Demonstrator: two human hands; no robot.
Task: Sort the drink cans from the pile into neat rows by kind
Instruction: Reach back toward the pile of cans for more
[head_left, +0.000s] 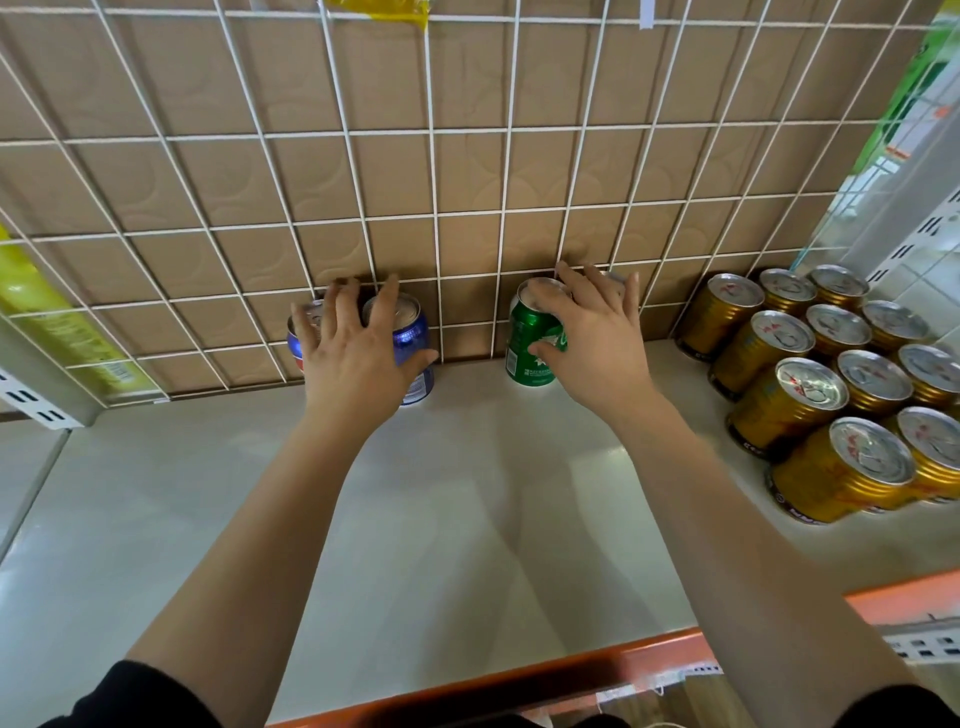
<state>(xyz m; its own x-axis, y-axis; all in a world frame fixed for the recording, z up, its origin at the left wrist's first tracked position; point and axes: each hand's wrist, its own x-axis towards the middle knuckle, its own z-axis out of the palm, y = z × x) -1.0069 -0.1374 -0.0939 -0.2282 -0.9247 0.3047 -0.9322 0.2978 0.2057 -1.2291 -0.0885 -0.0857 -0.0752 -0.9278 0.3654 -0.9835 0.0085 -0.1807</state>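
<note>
Now, at back of shelf (467, 493), vs. wire grid (431, 228): left grip (358, 358) curls over tops of 2 blue cans (410, 338), thumb round the right one. Right grip (592, 332) clasps green can (530, 338), fingers over top & thumb on side. Gold cans (810, 384) stand in rows at far right.

On the shelf (467, 493), two cans (415, 338) stand side by side at the back, against the wire grid panel (431, 182) that closes the shelf behind. The left hand (358, 353) holds them from above, fingers over their tops. To their right, apart from them and also at the back, a single can (530, 358) stands under the right hand (592, 338), which grips it from above. Farther right, well apart, a block of cans (831, 374) stands in rows running from the grid toward the shelf's front.
</note>
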